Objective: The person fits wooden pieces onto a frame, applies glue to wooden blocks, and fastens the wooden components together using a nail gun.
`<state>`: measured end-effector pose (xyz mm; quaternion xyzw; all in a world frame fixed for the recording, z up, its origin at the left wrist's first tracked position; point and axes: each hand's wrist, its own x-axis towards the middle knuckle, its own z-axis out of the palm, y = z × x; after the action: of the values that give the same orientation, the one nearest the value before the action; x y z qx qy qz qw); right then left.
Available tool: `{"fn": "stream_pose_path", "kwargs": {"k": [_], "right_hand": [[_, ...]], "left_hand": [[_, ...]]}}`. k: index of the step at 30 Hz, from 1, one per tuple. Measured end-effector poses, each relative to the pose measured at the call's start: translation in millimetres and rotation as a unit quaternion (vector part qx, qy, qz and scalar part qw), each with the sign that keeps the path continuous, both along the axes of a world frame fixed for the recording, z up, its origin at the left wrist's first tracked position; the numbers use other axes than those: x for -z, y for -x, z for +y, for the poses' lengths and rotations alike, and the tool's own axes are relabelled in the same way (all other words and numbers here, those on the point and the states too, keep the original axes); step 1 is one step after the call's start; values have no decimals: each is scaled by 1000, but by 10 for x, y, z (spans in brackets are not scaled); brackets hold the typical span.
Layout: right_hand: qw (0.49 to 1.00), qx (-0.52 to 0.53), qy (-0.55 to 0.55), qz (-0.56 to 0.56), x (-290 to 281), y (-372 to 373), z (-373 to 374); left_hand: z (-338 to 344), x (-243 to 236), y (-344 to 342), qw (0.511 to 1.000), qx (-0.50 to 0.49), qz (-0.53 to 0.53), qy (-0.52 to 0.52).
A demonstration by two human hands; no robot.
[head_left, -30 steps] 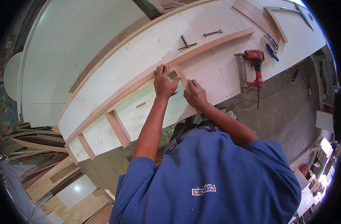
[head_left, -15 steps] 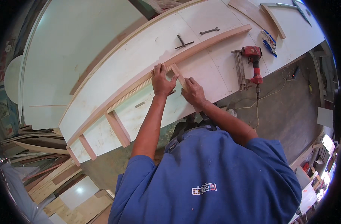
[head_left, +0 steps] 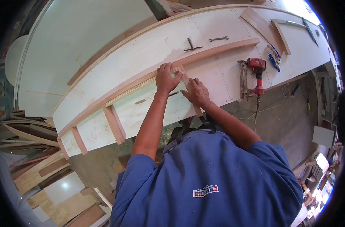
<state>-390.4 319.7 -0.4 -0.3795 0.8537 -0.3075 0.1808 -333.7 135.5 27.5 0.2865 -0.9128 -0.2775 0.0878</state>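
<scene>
the right hand (head_left: 197,92) is the nearer one to the bulk of the short wooden crosspiece (head_left: 185,80), which lies directly under its palm and shows again below it, toward the person's body. its grip is closed around the piece, thumb on the left side and fingers bent over the top and right. the left hand (head_left: 166,78) is up and to the left, its grip only partly closed: the fingers curl over the long curved rail (head_left: 221,50), and the thumb spreads out to the far end of the crosspiece; how hard it presses there, i cannot tell. the relation that matters is this corner: the crosspiece's long axis runs away from the body, leaning a little left, and its far end meets the plywood strip (head_left: 142,85) along the rail's near side, roughly square to it. whether that end is flush or leaves a thin gap is too small to make out. farther left, another crosspiece (head_left: 114,125) stands off the same rail, likewise reaching toward the body. a dark pencil-like stick (head_left: 173,93) lies on the white surface (head_left: 161,109) between the forearms, and a red nail gun (head_left: 257,72) rests well apart to the right.
</scene>
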Motion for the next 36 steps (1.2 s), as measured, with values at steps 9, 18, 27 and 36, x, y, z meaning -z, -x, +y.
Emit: {"fn": "stream_pose_path", "kwargs": {"k": [9, 18, 27, 36], "right_hand": [[998, 7, -27, -48, -44, 10, 73], [995, 79, 56, -30, -98, 182, 380], [991, 118, 54, 18, -157, 312, 420], [999, 38, -21, -22, -191, 14, 271]], "left_hand": [[-118, 88, -414, 987, -88, 116, 69], [-392, 326, -2034, 942, -320, 24, 101], [-355, 568, -2348, 963, -237, -53, 119], [-334, 564, -2287, 958, -253, -17, 131]]}}
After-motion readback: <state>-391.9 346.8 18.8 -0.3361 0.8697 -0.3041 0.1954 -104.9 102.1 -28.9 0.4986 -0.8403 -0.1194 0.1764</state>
